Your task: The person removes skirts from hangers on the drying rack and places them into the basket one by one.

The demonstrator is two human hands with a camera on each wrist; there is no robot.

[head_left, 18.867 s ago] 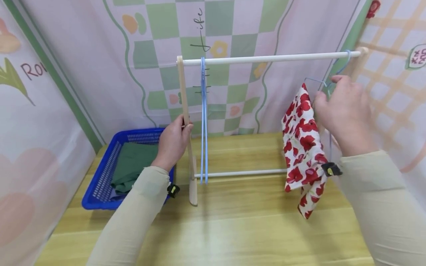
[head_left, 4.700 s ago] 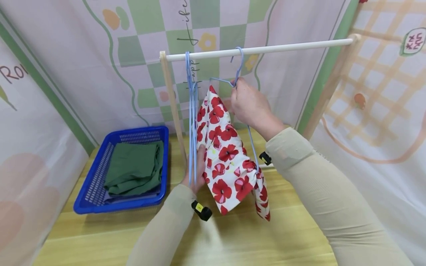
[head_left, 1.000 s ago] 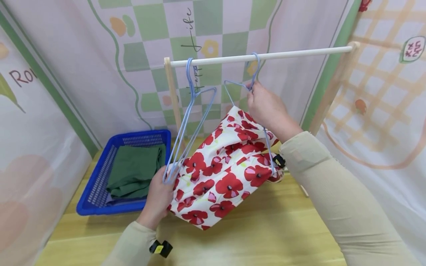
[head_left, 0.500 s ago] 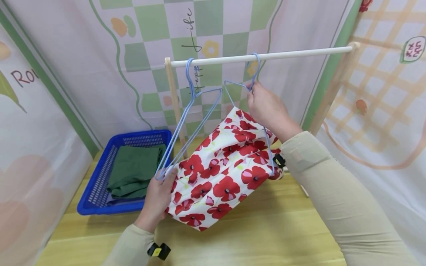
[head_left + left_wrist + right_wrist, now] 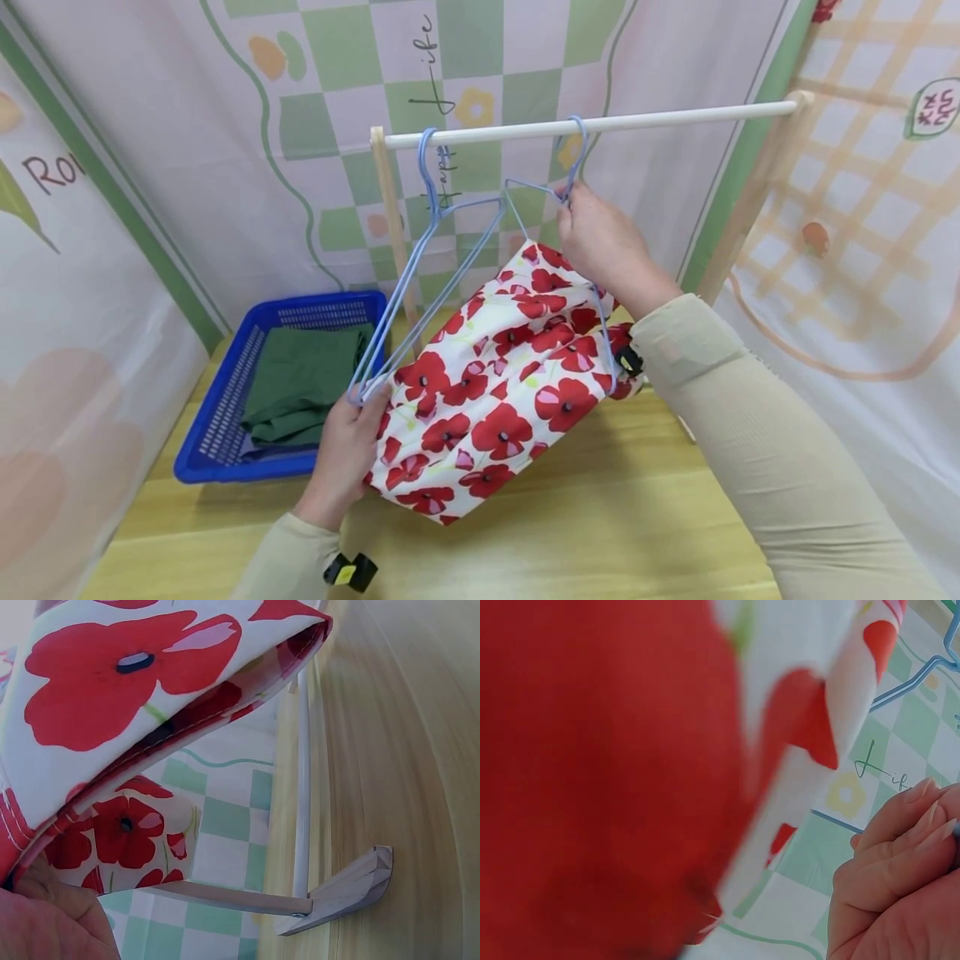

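Observation:
A white garment with red poppies (image 5: 480, 383) hangs tilted over a blue wire hanger (image 5: 528, 185), whose hook sits on the white rail (image 5: 660, 121). My right hand (image 5: 611, 242) pinches that hanger just below its hook; in the right wrist view the curled fingers (image 5: 900, 862) show beside the blurred cloth. My left hand (image 5: 347, 450) grips the garment's left edge and draws it outward. Bare blue hangers (image 5: 408, 287) hang near the rail's left end, their lower corner against the left hand. In the left wrist view a folded hem (image 5: 180, 727) stands above the palm (image 5: 56, 922).
A blue basket (image 5: 191, 433) with folded green cloth (image 5: 303, 383) stands on the wooden table (image 5: 600, 533) at left. The rack's wooden left post (image 5: 392, 217) rises behind the hangers; its foot (image 5: 345, 892) shows in the left wrist view. Printed curtains enclose the table.
The garment's hanger has come from the rail's right end to near its middle. Lately my left hand has pulled the cloth slightly left and the bare hangers have swung with it. The right hand holds still.

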